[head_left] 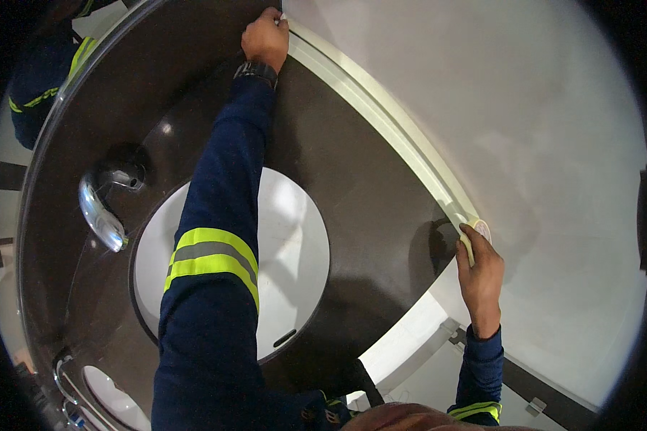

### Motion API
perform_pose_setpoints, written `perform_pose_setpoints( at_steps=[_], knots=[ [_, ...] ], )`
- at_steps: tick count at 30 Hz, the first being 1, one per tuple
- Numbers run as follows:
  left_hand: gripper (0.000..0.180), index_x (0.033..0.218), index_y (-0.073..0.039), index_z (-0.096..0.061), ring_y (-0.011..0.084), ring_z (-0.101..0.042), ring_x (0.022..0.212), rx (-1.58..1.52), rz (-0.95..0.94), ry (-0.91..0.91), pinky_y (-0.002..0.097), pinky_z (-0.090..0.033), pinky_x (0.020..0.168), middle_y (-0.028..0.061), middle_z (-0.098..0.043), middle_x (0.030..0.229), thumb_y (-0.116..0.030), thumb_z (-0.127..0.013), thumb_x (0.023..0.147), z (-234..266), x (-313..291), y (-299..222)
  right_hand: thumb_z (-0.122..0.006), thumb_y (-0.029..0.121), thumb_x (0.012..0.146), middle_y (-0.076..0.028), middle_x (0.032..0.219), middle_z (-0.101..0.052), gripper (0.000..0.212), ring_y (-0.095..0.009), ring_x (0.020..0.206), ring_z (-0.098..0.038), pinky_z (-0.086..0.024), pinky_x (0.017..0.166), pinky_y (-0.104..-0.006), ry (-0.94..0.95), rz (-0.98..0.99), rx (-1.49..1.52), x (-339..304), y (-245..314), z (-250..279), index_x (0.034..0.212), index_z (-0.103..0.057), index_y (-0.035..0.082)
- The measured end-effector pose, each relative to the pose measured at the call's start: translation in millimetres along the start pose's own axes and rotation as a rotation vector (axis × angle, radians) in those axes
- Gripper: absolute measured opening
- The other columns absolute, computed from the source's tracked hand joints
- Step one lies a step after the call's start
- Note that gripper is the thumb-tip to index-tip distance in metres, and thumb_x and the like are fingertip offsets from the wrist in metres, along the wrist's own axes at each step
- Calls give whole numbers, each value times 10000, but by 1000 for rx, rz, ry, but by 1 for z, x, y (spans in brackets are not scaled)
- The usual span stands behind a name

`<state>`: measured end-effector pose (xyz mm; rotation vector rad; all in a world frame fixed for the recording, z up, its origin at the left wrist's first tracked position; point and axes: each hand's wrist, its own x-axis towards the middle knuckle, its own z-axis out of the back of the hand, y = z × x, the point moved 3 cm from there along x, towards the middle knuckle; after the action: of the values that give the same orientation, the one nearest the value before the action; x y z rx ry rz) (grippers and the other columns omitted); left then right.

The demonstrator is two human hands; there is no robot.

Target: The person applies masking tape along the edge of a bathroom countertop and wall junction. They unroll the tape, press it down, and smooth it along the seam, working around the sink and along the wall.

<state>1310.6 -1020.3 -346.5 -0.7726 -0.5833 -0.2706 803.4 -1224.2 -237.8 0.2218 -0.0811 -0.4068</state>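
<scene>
Toward four o'clock, clasping a pale-yellow tape roll (484, 229) in the right hand (480, 276). Near twelve, with left hand (265, 42) fingers bent at the end of a smooth, curving cream strip (381, 94); cannot tell whether pinching. Beneath, over dark-brown countertop (366, 208) around a round white basin (295, 237) toward eight. Beyond, facing smooth white wall (553, 144) toward two.

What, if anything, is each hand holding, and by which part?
The right hand holds a pale tape roll by its rim. The left hand is at the pale strip's far end; whether pinching or pressing cannot be told.
</scene>
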Motion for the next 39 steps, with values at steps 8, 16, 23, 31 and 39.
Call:
perform_pose_setpoints(
  at_steps=[8,16,23,31,39],
  knots=[
    [229,1042,-54,-746,312,-730,833,-478,20,-39,421,-556,769,142,-762,910,-260,-695,957,23,-17,5,-816,170,862,-168,1008,-719,481,-335,888,-737,-586,797,-433,98,-51,171,-31,15,-31,1305,-647,90],
    [176,1062,-48,-759,138,-650,857,-641,-94,136,300,-506,805,40,-710,935,-198,-687,1005,111,-34,-46,-849,204,805,-151,1121,-646,409,-343,1044,-623,-508,894,-438,-320,210,153,39,48,14,1129,-698,6],
    [189,1110,-6,-730,84,-638,937,-843,-113,433,242,-491,855,43,-732,1040,-167,-675,1027,192,-70,-123,-817,223,823,-179,1363,-643,563,-372,1284,-577,-458,1088,-448,-342,492,649,156,151,6,1330,-639,53],
    [166,1127,-23,-725,116,-666,971,-623,-203,330,256,-513,856,45,-731,1090,-121,-697,995,219,-62,-107,-713,280,923,-164,926,-742,246,-376,870,-693,-527,798,-477,-161,438,731,188,190,-16,1017,-745,55],
    [202,1075,-69,-750,291,-690,970,-37,-414,8,382,-550,839,109,-703,1037,-129,-762,882,249,-43,-116,-694,270,939,-182,858,-724,246,-376,797,-688,-527,753,-437,-249,473,485,193,199,-1,945,-729,27]
  ],
)
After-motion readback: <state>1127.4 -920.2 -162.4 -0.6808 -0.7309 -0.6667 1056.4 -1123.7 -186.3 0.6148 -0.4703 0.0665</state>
